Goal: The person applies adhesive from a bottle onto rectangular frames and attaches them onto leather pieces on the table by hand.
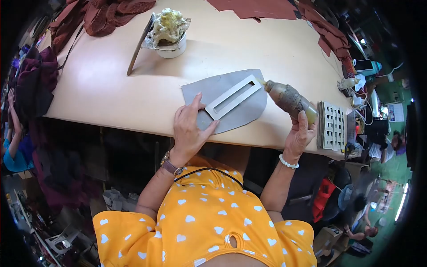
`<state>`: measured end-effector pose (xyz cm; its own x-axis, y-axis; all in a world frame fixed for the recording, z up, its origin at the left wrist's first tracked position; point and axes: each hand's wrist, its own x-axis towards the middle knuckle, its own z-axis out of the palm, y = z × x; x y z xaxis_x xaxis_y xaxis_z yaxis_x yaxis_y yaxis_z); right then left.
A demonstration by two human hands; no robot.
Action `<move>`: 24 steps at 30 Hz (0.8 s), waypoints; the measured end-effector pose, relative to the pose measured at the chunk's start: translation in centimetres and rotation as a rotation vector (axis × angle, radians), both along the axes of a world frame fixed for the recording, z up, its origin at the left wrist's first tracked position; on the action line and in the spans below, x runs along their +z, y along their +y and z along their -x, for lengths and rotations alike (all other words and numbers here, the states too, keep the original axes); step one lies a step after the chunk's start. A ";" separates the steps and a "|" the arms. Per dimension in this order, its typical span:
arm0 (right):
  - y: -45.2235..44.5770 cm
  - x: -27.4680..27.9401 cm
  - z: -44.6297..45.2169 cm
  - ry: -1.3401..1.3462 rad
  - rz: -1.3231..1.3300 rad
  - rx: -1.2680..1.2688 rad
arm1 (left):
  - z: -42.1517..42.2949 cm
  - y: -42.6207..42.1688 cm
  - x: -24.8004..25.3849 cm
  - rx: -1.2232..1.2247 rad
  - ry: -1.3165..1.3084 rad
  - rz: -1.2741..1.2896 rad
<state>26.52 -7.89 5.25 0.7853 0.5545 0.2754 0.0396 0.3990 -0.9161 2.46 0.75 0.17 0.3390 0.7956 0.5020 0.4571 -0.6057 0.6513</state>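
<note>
A grey piece of sheet material (247, 109) with one rounded side lies flat near the table's front edge. On it rests a pale rectangular frame (235, 99) with a long narrow slot, set diagonally. My left hand (190, 127) has its fingers spread, pressing on the grey piece and the frame's lower left end. In my right hand (300, 135) is a stained glue bottle (289, 100), tilted so its nozzle points left at the frame's upper right end. Whether the nozzle touches the frame, I cannot tell.
A white tub (172, 48) heaped with crusted yellowish stuff stands at the back, a dark stick (140, 46) leaning on it. Reddish-brown pieces (253, 8) lie along the far edge. A slotted stack (332, 127) and a small bottle (349, 83) are at right. Other people are around.
</note>
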 end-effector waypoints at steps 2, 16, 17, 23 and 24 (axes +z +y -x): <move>0.4 -0.8 -0.5 0.047 0.004 0.001 | 0.0 -0.1 0.0 0.004 0.005 0.002; 2.9 -2.2 -1.4 -0.037 0.129 -0.110 | 0.1 0.1 0.5 -0.003 -0.033 0.013; 3.0 -2.2 -1.5 -0.043 0.142 -0.117 | 0.0 0.1 0.5 -0.003 -0.032 0.014; 3.3 -2.7 -1.8 -0.042 0.116 -0.111 | 0.0 0.0 0.3 0.001 -0.018 0.006; 3.4 -2.8 -1.9 -0.053 0.112 -0.109 | 0.0 0.0 0.4 0.001 -0.015 0.005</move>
<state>28.41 -4.52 2.48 0.8288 0.4958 0.2593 0.1263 0.2856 -0.9500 2.42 0.77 0.53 0.3301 0.7988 0.5029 0.4478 -0.6015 0.6616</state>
